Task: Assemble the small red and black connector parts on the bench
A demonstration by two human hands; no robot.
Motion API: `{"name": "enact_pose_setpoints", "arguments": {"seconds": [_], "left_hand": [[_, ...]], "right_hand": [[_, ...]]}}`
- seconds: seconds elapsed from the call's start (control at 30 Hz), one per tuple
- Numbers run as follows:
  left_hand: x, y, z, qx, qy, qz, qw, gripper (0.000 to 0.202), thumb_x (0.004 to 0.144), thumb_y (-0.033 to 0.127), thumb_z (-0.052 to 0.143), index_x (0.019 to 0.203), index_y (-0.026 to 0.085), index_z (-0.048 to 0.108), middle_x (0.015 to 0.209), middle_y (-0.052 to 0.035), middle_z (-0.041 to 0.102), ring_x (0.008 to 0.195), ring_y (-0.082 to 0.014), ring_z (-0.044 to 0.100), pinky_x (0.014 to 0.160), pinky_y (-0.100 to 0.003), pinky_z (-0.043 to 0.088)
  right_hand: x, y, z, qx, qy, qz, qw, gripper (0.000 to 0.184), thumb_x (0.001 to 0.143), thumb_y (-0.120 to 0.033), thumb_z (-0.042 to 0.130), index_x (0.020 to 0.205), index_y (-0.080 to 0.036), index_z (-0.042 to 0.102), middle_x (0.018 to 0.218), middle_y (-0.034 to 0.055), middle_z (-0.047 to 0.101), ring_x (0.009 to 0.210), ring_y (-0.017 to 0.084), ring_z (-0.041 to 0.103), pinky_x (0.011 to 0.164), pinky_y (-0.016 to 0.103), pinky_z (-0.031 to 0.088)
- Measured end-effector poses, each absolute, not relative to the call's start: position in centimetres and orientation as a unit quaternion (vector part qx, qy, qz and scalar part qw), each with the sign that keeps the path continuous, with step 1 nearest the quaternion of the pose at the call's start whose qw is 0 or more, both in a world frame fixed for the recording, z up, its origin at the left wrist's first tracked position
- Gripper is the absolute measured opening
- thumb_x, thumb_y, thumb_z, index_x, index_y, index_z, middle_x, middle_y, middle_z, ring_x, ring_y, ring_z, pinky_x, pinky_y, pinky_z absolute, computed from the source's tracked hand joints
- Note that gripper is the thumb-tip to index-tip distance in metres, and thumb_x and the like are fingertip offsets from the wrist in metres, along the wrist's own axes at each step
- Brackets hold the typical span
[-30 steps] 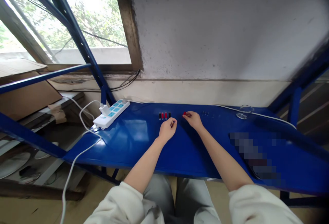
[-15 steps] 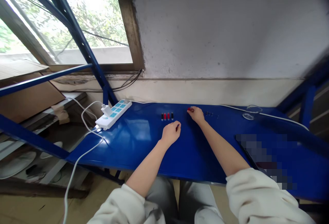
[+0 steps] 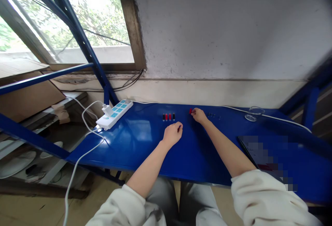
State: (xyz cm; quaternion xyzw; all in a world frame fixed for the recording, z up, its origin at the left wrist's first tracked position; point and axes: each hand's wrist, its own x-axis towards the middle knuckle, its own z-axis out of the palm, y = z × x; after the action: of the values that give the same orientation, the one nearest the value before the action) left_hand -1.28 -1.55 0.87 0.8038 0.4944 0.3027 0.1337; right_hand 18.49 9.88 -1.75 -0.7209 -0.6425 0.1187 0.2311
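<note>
My left hand [image 3: 172, 133] rests on the blue metal table [image 3: 135, 139] with its fingers curled round a small dark piece that barely shows at the fingertips. Just beyond it, a short row of small red and black upright pieces [image 3: 168, 116] stands on the table. My right hand [image 3: 199, 115] reaches further back and pinches a small red piece [image 3: 190, 110] at the table surface. A few tiny dark pieces [image 3: 211, 115] lie to the right of that hand.
A white power strip [image 3: 115, 114] with blue sockets and a white cable lies at the table's back left. Small clear glass dishes [image 3: 252, 113] sit at the back right by a white cable. A blurred-out flat object [image 3: 267, 155] lies on the right. The wall runs close behind.
My right hand has moved a little away from me with the red piece. My left hand has barely shifted. The camera view has swung slightly.
</note>
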Motion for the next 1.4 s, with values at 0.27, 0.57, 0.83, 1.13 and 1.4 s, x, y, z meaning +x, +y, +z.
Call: {"name": "enact_pose_setpoints", "arguments": {"seconds": [0.27,0.57,0.83,1.13,1.4], "left_hand": [[-1.5,-1.2,0.6,0.78,0.539,0.292,0.125,0.04,0.085,0.026,0.037,0.123,0.02,0.043,0.073,-0.0045,0.06,0.064,-0.0166,0.057,0.061,-0.024,0.042],[-1.4,-0.2,0.7,0.76,0.598,0.243,0.077,0.064,0.084,0.029,0.036,0.14,0.018,0.006,0.076,-0.0088,0.062,0.062,-0.0189,0.06,0.06,-0.027,0.044],[-1.0,0.5,0.6,0.748,0.611,0.242,0.089,0.06,0.086,0.03,0.035,0.139,0.021,0.012,0.082,-0.0108,0.063,0.069,-0.0212,0.062,0.068,-0.031,0.045],[-0.9,0.9,0.3,0.708,0.575,0.374,0.166,0.03,0.085,0.015,0.034,0.111,0.02,0.049,0.093,-0.008,0.062,0.08,-0.0167,0.06,0.073,-0.028,0.044],[-0.4,-0.7,0.8,0.657,0.4,0.507,0.39,0.02,0.086,0.026,0.037,0.102,0.017,0.045,0.078,-0.0006,0.058,0.041,-0.0032,0.045,0.045,-0.017,0.04]], "right_hand": [[18.5,10.1,-1.4,-0.73,-0.633,0.119,0.23,0.007,0.069,-0.013,0.059,0.075,-0.015,0.062,0.073,0.0062,0.064,0.072,0.017,0.06,0.062,0.025,0.043],[18.0,4.9,1.2,-0.738,-0.62,0.129,0.232,0.016,0.071,-0.022,0.058,0.084,-0.014,0.064,0.081,0.0127,0.066,0.077,0.023,0.062,0.062,0.028,0.043],[14.7,-0.8,1.1,-0.601,-0.686,0.157,0.379,0.022,0.079,-0.03,0.045,0.088,-0.02,0.062,0.079,0.0048,0.066,0.074,0.017,0.061,0.066,0.027,0.044],[14.1,-0.9,0.6,-0.58,-0.68,0.174,0.412,0.023,0.08,-0.033,0.042,0.086,-0.019,0.06,0.076,0.0054,0.064,0.069,0.017,0.059,0.062,0.027,0.043],[13.5,-1.0,0.5,-0.567,-0.605,0.283,0.482,0.047,0.084,-0.058,0.025,0.067,-0.02,0.047,0.054,-0.0005,0.051,0.045,0.011,0.047,0.05,0.023,0.039]]}}
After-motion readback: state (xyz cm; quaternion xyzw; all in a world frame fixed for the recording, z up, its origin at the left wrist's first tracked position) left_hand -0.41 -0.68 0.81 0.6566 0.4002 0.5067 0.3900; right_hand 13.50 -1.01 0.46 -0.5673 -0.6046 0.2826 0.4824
